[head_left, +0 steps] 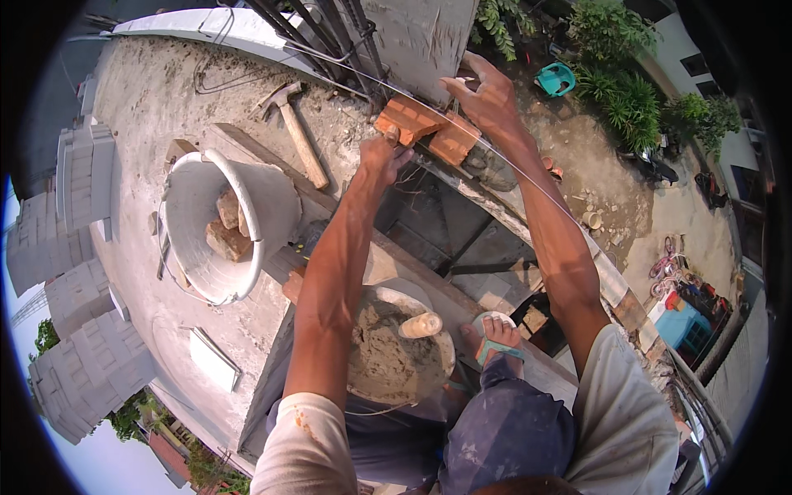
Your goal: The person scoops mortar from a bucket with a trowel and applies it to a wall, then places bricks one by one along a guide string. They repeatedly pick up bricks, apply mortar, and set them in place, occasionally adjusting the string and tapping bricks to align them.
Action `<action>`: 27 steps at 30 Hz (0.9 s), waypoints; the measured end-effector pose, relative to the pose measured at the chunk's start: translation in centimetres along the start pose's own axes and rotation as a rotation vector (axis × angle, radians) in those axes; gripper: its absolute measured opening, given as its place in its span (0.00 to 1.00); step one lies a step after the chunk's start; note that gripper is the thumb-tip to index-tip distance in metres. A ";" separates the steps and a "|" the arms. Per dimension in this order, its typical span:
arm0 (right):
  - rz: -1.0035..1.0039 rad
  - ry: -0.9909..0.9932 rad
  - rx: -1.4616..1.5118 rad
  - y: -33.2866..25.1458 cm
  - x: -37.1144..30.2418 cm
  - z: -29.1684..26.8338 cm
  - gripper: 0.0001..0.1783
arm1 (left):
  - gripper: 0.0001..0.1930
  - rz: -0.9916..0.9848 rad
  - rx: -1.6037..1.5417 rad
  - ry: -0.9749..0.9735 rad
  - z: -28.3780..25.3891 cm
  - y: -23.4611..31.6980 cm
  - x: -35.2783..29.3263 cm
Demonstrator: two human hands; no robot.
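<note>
Sleeves are looming. At twelve, left hand is end-gripping a probably heavy, brittle brick; right hand is splaying fingers at one.

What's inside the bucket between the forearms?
Grey-brown mortar, with a wooden handle poking up. The mortar covers the bottom, and whatever the handle joins is hidden.

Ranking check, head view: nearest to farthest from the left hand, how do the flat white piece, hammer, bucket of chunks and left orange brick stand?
1. Left orange brick: touching the left hand.
2. Hammer: left of it.
3. Bucket of chunks: farther left, lower.
4. Flat white piece: lower left.
</note>
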State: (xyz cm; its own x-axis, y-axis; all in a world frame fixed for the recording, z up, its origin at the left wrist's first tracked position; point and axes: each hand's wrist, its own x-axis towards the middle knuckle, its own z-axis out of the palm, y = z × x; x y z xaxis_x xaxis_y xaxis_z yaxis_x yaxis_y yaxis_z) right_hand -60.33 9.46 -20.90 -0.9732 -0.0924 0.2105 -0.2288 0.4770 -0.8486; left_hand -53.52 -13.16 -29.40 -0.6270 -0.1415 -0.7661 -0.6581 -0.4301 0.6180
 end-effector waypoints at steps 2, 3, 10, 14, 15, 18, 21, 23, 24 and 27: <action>0.032 0.034 0.045 0.9 -1.8 -0.1 0.35 | 0.18 -0.005 -0.006 -0.029 -0.6 0.3 -0.9; 0.103 0.024 0.114 1.0 -3.4 -0.1 0.35 | 0.17 -0.012 0.050 -0.093 -1.2 0.5 -1.6; 0.470 -0.275 0.583 -0.8 -17.2 0.0 0.36 | 0.18 0.051 0.281 -0.290 -5.8 2.8 -11.3; 0.642 -0.410 0.901 -6.6 -19.0 1.3 0.33 | 0.22 0.054 0.254 -0.391 -8.5 3.1 -18.0; 0.619 -0.445 0.866 -6.4 -19.1 1.3 0.32 | 0.23 0.068 0.313 -0.384 -8.9 3.5 -19.5; 0.554 -0.535 0.849 -8.9 -18.3 1.7 0.27 | 0.27 0.102 0.448 -0.392 -11.5 4.7 -23.5; 0.501 -0.628 0.849 -12.2 -16.6 1.2 0.26 | 0.28 0.216 0.580 -0.390 -14.2 5.6 -26.6; 0.463 -0.662 0.814 -14.0 -14.4 0.3 0.26 | 0.23 0.403 0.804 -0.256 -15.1 8.2 -29.6; 0.446 -0.673 0.793 -14.8 -13.3 0.0 0.27 | 0.21 0.497 0.912 -0.187 -15.7 9.4 -31.0; 0.402 -0.621 0.742 -15.9 -11.9 0.5 0.22 | 0.15 0.738 1.056 0.259 -19.8 13.7 -32.6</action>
State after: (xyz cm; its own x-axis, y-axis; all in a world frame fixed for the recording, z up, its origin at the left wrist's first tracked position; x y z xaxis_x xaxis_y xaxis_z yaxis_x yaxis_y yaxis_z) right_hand -45.11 2.56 -10.10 -0.7727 -0.5786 -0.2610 0.3627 -0.0650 -0.9296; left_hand -33.84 -32.10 0.48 -0.9573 -0.2587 -0.1294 -0.2787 0.7049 0.6523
